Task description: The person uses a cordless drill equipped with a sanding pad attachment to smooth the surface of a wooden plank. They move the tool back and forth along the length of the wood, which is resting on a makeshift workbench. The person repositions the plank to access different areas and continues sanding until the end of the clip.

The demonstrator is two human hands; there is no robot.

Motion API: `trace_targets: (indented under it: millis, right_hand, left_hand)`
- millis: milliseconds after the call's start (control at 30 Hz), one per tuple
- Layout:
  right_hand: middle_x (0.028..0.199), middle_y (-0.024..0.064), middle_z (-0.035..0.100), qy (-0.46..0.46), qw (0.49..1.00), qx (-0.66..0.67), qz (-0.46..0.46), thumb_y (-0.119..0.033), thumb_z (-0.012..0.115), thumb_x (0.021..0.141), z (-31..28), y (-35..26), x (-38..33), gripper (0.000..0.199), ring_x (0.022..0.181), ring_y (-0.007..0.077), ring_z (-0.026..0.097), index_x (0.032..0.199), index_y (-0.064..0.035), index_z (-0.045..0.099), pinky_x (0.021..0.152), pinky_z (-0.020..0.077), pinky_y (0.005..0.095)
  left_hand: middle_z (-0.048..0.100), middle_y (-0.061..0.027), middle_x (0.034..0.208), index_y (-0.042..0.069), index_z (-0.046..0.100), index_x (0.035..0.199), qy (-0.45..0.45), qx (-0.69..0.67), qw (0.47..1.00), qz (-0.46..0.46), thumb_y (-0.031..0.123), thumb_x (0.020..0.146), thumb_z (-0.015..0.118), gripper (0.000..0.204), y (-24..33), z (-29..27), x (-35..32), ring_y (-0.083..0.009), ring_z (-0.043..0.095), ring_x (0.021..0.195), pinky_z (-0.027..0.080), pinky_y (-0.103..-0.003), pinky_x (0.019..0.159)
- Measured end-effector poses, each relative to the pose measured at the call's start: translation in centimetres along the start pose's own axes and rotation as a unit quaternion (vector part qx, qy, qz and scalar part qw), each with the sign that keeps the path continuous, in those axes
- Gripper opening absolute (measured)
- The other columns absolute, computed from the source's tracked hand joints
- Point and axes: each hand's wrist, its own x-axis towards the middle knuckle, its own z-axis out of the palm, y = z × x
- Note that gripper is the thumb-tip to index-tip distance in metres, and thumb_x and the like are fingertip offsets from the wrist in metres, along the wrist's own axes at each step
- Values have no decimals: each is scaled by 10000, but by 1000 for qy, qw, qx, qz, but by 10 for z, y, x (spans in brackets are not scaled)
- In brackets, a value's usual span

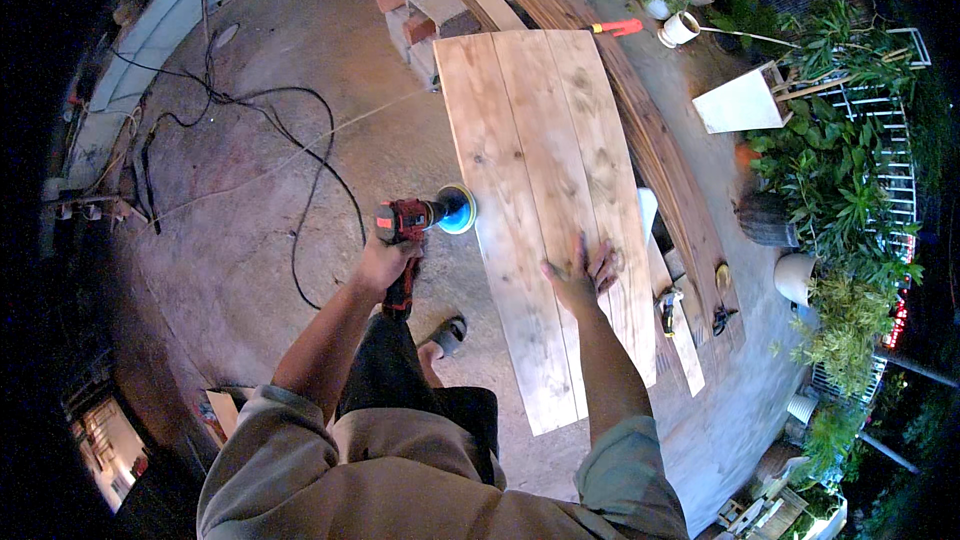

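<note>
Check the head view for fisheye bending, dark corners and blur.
Head view: heavy fisheye, the wooden panel edges bow toward the rim; corners are black vignette; the centre is evenly lit and sharp, including the left hand on the red power tool; the plants at right are softer.

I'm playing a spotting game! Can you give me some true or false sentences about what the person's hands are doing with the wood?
1. The left hand holds a red power tool with a blue disc. True.
2. The right hand holds a hammer. False: it lies flat and open on the wooden panel.
3. The blue disc is at the panel's left edge. True.
4. The panel is one single board. False: several planks lie side by side.
5. A black cable lies on the floor. True.
</note>
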Motion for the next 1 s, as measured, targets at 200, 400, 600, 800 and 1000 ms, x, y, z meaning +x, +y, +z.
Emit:
trace_targets:
  millis: [200, 400, 600, 800, 1000]
  right_hand:
    - [1507, 198, -216, 17, 1000, -17, -21, -733, 564, 721, 8, 9, 2, 1001, 1370, 436, -208, 1483, -340, 48, 1022, -36, 687]
    - [1504, 218, -205, 30, 999, -5, -29, -706, 597, 717, 9, 7, 1, 1014, 1362, 464, -201, 1488, -312, 69, 1007, -32, 706]
    - [1498, 221, -225, 12, 1000, -10, -3, -710, 579, 730, 4, 2, -1, 1014, 1360, 459, -215, 1490, -301, 46, 1018, -68, 678]
    - [1501, 217, -221, 14, 999, -24, -21, -718, 571, 732, 5, 8, 0, 1023, 1362, 449, -221, 1491, -296, 31, 1021, -83, 667]
    - [1501, 211, -229, 10, 999, -32, -17, -723, 564, 731, 8, 13, 1, 1021, 1364, 444, -221, 1490, -302, 27, 1017, -83, 672]
  left_hand:
    - [648, -86, 783, 36, 608, 956, 1, 278, 949, 147, 79, 742, 623, 219, 4, -23, 14, -155, 619, 705, 506, -327, 654]
    - [649, -127, 758, 50, 636, 932, -41, 385, 869, 309, 91, 726, 651, 210, 15, -40, 25, -162, 609, 682, 500, -327, 657]
    - [664, -112, 853, 56, 624, 998, -59, 395, 879, 263, 128, 722, 688, 293, 21, -51, 46, -227, 650, 738, 511, -347, 665]
    - [666, -139, 878, 65, 599, 1058, -175, 366, 861, 307, 174, 713, 719, 382, 22, -49, 26, -309, 660, 768, 526, -358, 676]
    - [669, -141, 942, 109, 578, 1145, -273, 319, 880, 222, 230, 670, 742, 517, 13, -35, 7, -322, 658, 827, 523, -372, 728]
